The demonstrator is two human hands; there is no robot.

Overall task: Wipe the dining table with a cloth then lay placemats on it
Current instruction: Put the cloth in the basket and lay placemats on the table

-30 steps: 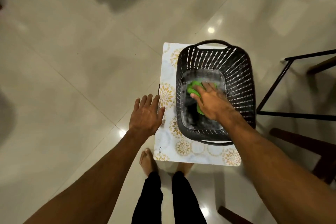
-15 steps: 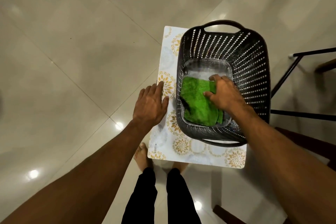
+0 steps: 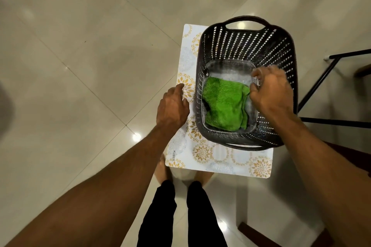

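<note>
Fingers [image 3: 257, 94] of right hand [image 3: 273, 94] seemingly pinch cloth [image 3: 222, 104] (blurred); left hand [image 3: 172, 108] flat on placemat [image 3: 220, 158].

**Green cloth in basket, placemat underneath**

Green cloth [image 3: 222, 104]: fuzzy microfibre, loosely folded, lying flat on the bottom of a dark slotted basket [image 3: 241, 46], with its layered edges on the right.
Placemat [image 3: 220, 156]: white rectangle with gold and pale blue floral roundels, "KUBER" printed near the left edge. It lies flat under the basket and shows along the left and near sides. Can't tell if it is one mat or a stack.
</note>
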